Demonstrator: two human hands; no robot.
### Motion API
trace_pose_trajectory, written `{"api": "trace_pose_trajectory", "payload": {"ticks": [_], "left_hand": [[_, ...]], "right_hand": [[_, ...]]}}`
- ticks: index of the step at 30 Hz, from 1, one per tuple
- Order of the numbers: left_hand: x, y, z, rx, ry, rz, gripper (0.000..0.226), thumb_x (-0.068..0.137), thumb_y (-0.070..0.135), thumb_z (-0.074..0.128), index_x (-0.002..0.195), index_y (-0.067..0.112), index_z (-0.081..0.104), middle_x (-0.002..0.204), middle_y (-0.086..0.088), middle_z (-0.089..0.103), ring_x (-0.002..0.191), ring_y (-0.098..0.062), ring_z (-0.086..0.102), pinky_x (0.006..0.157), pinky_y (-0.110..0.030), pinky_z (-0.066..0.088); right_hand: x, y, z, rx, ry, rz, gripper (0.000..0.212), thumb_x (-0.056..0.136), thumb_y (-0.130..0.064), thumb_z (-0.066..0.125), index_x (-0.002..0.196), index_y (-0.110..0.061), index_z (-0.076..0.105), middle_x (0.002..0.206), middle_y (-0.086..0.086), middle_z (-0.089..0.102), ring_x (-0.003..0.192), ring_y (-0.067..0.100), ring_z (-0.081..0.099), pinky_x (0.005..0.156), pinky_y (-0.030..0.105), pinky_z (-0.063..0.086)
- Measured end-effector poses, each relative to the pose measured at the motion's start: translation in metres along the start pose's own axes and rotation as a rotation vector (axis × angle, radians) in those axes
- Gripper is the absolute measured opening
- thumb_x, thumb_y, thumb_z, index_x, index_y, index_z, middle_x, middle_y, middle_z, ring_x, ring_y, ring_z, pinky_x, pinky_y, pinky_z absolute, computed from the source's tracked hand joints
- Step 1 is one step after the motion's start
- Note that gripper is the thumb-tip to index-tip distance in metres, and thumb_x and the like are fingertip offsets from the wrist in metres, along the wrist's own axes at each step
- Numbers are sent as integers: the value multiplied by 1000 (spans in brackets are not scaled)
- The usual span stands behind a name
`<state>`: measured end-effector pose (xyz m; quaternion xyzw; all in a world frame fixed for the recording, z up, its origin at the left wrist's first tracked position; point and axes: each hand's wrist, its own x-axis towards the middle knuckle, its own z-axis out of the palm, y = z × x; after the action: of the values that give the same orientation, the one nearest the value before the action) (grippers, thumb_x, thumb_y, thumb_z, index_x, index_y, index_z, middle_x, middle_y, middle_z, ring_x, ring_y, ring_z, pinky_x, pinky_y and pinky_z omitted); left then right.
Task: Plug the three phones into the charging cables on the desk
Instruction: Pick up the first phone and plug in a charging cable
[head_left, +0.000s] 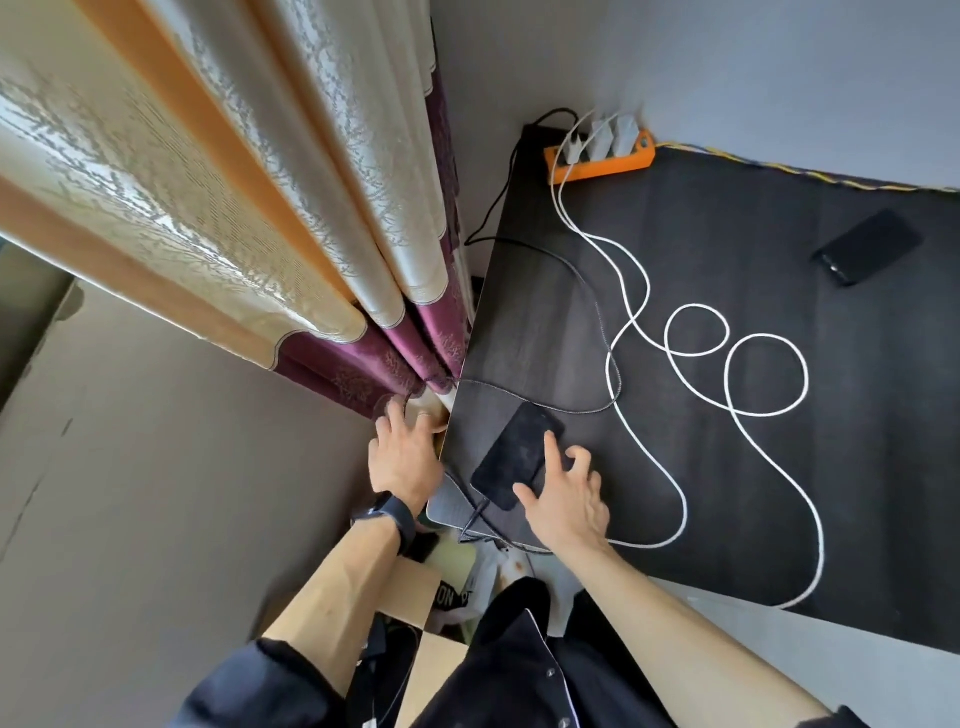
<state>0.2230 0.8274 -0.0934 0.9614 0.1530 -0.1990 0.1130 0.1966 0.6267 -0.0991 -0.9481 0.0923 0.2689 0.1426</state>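
Head view, looking down at the corner of the desk (727, 493)
- Black phone (511, 457): lies flat near the desk's front left corner, long axis angled away from the person. A dark lead (475, 517) meets its near short end; whether the plug is seated cannot be told
- Right hand (566, 493): fingers spread. Index fingertip rests on the phone's face, thumb lies on its near right corner, remaining fingers bent and resting just beside the phone's right edge
- Left hand (405, 457): off the desk's left edge, fingers reaching into the curtain hem where a dark braided cable (597, 312) drops over the edge. Fingertips partly hidden; cannot tell whether they pinch the cable or only touch the cloth. Dark wristband (392, 514) on this wrist
- Second phone (868, 247): black, flat, far right of the desk, well apart from both hands, no cable touching it
- White cables (769, 374): two, running in loose loops from white chargers in the orange power strip (597, 165) at the back edge toward the front of the desk
- Grey flat item (449, 506) under the near end of the black phone, overhanging the desk corner; kind unclear
- Curtain (234, 182), cream and purple, hangs left of the desk
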Motion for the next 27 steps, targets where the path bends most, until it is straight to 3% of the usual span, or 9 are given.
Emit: {"api": "trace_pose_trajectory", "payload": {"ticks": [3,7,10,13,15,19,22,27], "left_hand": [[-3,16,7,135,158,210,55,73,13,61,127,19,52,149,-17,36,123,-40,44,95,-50,44],[4,39,18,149,61,410,59,86,17,54,143,28,40,155,-8,32,139,-31,32,110,-46,34],[21,55,24,216,-48,477,54,95,16,45,145,31,36,146,-4,41,135,-28,38,106,-42,38],[42,66,20,367,-75,567,37,97,18,45,133,28,46,125,-3,52,119,-28,51,94,-41,44],[49,62,16,396,-75,530,38,98,17,44,135,28,45,122,-5,54,114,-30,56,87,-42,47],[44,20,5,401,-99,301,67,96,5,38,153,36,20,128,-12,48,104,-37,62,73,-44,50],[32,-20,5,301,-71,128,66,96,8,37,153,38,23,126,-13,50,98,-38,66,78,-47,55],[11,-40,24,19,0,-28,69,90,17,53,151,37,28,129,-10,47,107,-36,57,80,-48,54]], "right_hand": [[-12,8,8,-38,-17,-7,84,91,-54,59,156,-40,8,153,3,21,125,32,42,88,45,52],[-25,8,15,-86,-90,-68,86,88,-42,56,156,-40,4,160,3,10,130,32,36,92,47,50],[-27,-6,17,-45,-55,-34,84,87,-55,50,158,-31,10,162,4,13,136,32,33,97,49,47],[-19,-27,20,-55,-25,17,99,84,-70,46,158,-14,11,165,11,11,139,32,28,99,50,45],[-14,-40,23,-74,-16,60,113,79,-78,46,157,-4,10,165,18,9,141,33,24,96,51,44],[-4,-46,24,-113,-6,102,124,73,-82,52,156,-1,8,165,22,2,145,34,17,95,55,39],[0,-38,22,-107,-19,102,124,74,-77,57,157,-5,0,166,21,0,145,34,18,97,52,40],[-2,-14,17,-46,-35,8,114,78,-63,64,159,-17,-3,161,14,7,134,34,28,96,43,49]]}}
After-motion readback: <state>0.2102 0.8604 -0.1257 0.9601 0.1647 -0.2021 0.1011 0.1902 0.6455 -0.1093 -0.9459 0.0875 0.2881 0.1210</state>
